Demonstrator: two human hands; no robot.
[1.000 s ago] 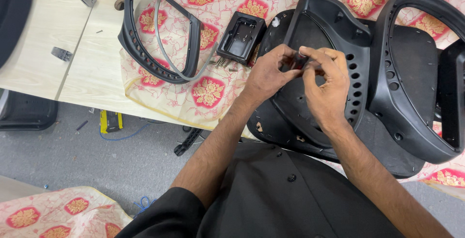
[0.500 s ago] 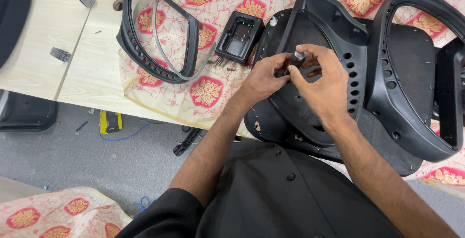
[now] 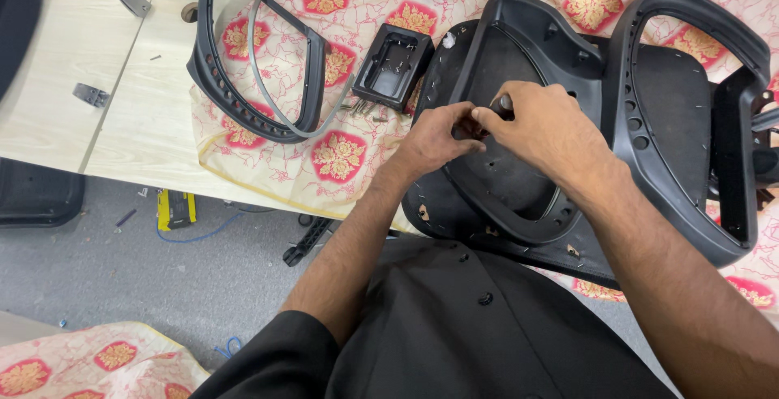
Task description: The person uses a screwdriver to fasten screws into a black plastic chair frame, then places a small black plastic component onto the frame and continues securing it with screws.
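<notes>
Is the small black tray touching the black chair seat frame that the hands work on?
Cannot tell. In the head view the small black tray lies right beside the chair seat frame; no clear gap or contact shows.

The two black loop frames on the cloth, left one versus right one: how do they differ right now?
The left frame lies alone on the patterned cloth, with a thin grey band resting inside it; no hand is near it. The right frame looks bulkier, has no band and lies over a dark seat panel. Both are black plastic loops, lying flat.

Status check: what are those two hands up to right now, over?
Both hands together over black chair seat frame. Left hand pinching beside right hand, which grips a small dark part. Nothing blocking them.
</notes>
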